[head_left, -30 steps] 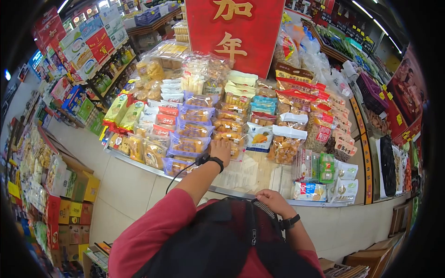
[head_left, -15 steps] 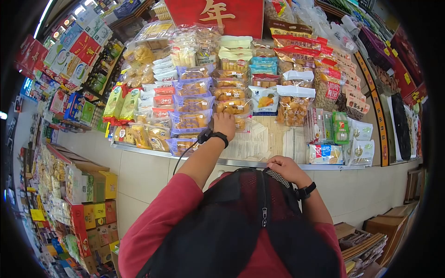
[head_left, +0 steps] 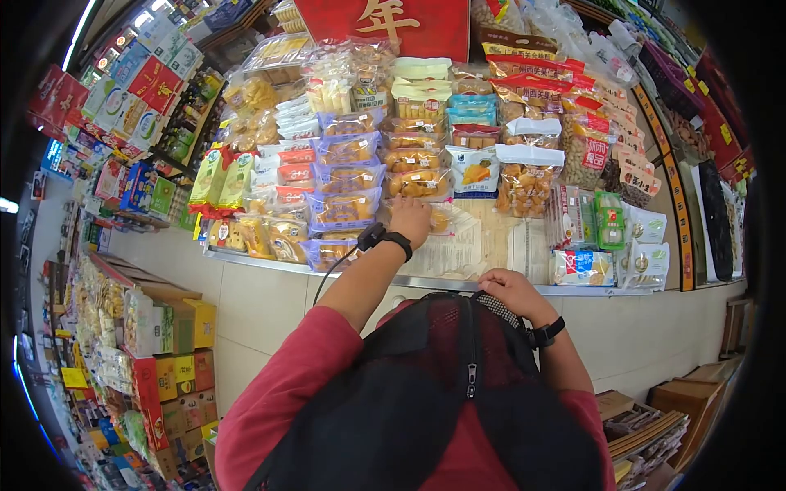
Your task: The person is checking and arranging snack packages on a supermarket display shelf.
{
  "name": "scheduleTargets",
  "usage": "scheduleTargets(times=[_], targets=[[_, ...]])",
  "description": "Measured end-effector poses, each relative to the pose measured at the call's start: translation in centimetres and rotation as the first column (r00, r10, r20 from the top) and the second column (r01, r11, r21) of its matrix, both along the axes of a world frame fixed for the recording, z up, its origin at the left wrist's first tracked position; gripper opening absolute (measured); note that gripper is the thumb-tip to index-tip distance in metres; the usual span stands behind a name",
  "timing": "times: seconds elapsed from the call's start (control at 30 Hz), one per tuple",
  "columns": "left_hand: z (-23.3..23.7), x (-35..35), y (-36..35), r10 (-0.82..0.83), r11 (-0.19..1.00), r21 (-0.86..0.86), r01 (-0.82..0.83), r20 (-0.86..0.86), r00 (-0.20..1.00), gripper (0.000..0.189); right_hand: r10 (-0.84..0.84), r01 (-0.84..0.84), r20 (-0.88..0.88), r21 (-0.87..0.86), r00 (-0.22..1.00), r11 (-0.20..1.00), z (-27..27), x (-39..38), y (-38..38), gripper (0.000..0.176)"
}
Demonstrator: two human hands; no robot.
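My left hand lies over the left part of the front clear pack of bread rolls, its fingers bent against the wrapper. Its wrist carries a dark band and a small black device with a cable. Just left of it runs a column of purple-edged bread packs. Behind it, more clear packs of rolls stand in a row. My right hand is curled at the display's front edge, beside the dark backpack worn on my chest. Whatever its fingers may hold is hidden.
Brown paper covers part of the display board. A white-and-blue pouch, a bag of round snacks and a green pack stand to the right. A metal edge borders the front. Stacked cartons stand at lower left.
My left hand and the front bread pack have shifted slightly right and toward me. My right hand stays at the edge. The whole view has moved a little.
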State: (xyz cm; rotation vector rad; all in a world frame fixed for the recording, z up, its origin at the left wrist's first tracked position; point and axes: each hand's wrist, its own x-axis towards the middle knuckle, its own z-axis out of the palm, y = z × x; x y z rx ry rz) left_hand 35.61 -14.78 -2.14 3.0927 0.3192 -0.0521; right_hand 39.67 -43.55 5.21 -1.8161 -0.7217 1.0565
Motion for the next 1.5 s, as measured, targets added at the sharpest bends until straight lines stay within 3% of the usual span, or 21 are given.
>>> scheduleTargets(times=[0.07, 0.27, 0.3, 0.4, 0.43, 0.47, 0.53, 0.63, 0.67, 0.73, 0.83, 0.97, 1.07, 1.13, 1.2, 1.27, 1.3, 1.33, 1.4, 1.43, 1.5], targets=[[0.2, -0.3, -0.5, -0.023, 0.999, 0.024, 0.022, 0.021, 1.0, 0.025, -0.001, 0.001, 0.015, -0.02, 1.0, 1.0, -0.2, 0.1, 0.0, 0.023], [0.4, -1.1, -1.9, -0.106, 0.994, 0.035, 0.102, 0.141, 0.984, 0.018, -0.235, 0.233, 0.016, 0.089, 0.972, 0.968, -2.5, 0.4, -0.4, 0.038], [0.6, -1.3, -2.2, -0.094, 0.995, -0.011, 0.097, 0.159, 0.983, 0.019, -0.241, 0.239, 0.009, 0.085, 0.971, 0.967, -2.6, 0.5, -0.5, 0.038], [2.6, -2.1, -3.6, -0.098, 0.986, -0.109, 0.122, 0.205, 0.974, 0.019, -0.322, 0.31, 0.206, 0.086, 0.924, 0.947, -3.0, 0.8, -0.5, 0.063], [3.3, -2.5, -4.2, -0.106, 0.977, -0.157, 0.146, 0.24, 0.965, 0.02, -0.31, 0.305, 0.189, 0.06, 0.932, 0.951, -2.2, 0.9, -0.4, 0.073], [4.0, -2.8, -4.8, -0.108, 0.976, -0.16, 0.148, 0.234, 0.966, 0.02, -0.313, 0.308, 0.184, 0.057, 0.932, 0.95, -2.6, 1.0, -0.4, 0.073], [5.3, -3.3, -6.1, -0.189, 0.925, -0.265, 0.274, 0.306, 0.933, 0.02, -0.297, 0.254, 0.407, 0.159, 0.863, 0.954, -3.6, 1.2, -0.5, 0.076], [6.7, -3.7, -7.9, -0.221, 0.872, -0.363, 0.329, 0.306, 0.926, 0.02, -0.232, 0.217, 0.333, 0.082, 0.914, 0.973, -2.6, 0.9, -0.1, 0.079], [6.9, -3.8, -8.3, -0.249, 0.834, -0.414, 0.365, 0.308, 0.918, 0.021, -0.229, 0.215, 0.331, 0.079, 0.916, 0.973, -2.7, 0.9, -0.1, 0.079], [7.1, -3.9, -8.6, -0.261, 0.835, -0.415, 0.361, 0.28, 0.924, 0.022, -0.238, 0.235, 0.148, 0.037, 0.96, 0.971, -3.1, 0.9, -0.1, 0.077], [7.6, -4.2, -8.3, -0.246, 0.805, -0.478, 0.351, 0.269, 0.931, 0.025, -0.279, 0.277, 0.153, 0.038, 0.948, 0.96, -2.9, 0.7, -0.1, 0.069], [7.3, -4.5, -7.4, -0.106, 0.782, -0.538, 0.315, 0.383, 0.918, 0.037, -0.349, 0.34, 0.093, 0.107, 0.932, 0.934, -3.4, 1.0, 0.1, 0.062], [6.6, -4.7, -6.6, -0.021, 0.788, -0.54, 0.294, 0.455, 0.89, 0.049, -0.357, 0.366, 0.181, -0.019, 0.916, 0.93, -2.9, 1.3, -0.3, 0.055], [6.3, -5.1, -6.2, 0.119, 0.928, -0.36, 0.093, 0.524, 0.844, 0.052, -0.422, 0.412, 0.051, 0.139, 0.905, 0.9, -3.0, 1.5, -0.5, 0.049], [5.2, -5.1, -5.5, 0.14, 0.905, -0.416, 0.084, 0.481, 0.865, 0.061, -0.464, 0.46, -0.033, 0.211, 0.885, 0.862, -2.4, 1.3, -0.3, 0.046], [4.9, -5.0, -5.3, 0.407, 0.465, -0.885, -0.009, 0.205, 0.89, 0.072, -0.422, 0.467, -0.209, 0.285, 0.883, 0.837, -1.4, 1.5, -0.1, 0.048], [4.8, -5.0, -5.6, 0.493, 0.076, -0.997, -0.01, 0.028, 0.87, 0.079, -0.422, 0.468, -0.209, 0.287, 0.882, 0.836, -1.0, 1.4, -0.1, 0.048], [5.1, -5.2, -5.6, 0.492, 0.078, -0.997, -0.01, 0.03, 0.87, 0.079, -0.437, 0.503, -0.267, 0.281, 0.859, 0.817, -0.7, 1.3, 0.0, 0.048], [5.8, -5.6, -5.3, 0.333, -0.192, -0.977, -0.092, -0.153, 0.931, 0.078, -0.45, 0.537, -0.324, 0.273, 0.832, 0.798, -0.4, 1.3, 0.0, 0.048], [6.1, -5.6, -5.4, 0.333, -0.192, -0.977, -0.093, -0.154, 0.93, 0.078, -0.461, 0.549, -0.329, 0.266, 0.824, 0.792, -0.3, 1.3, 0.0, 0.048], [6.4, -5.7, -5.4, 0.223, -0.338, -0.934, -0.111, -0.195, 0.955, 0.065, -0.472, 0.561, -0.337, 0.255, 0.815, 0.787, -0.3, 1.3, -0.2, 0.048]])
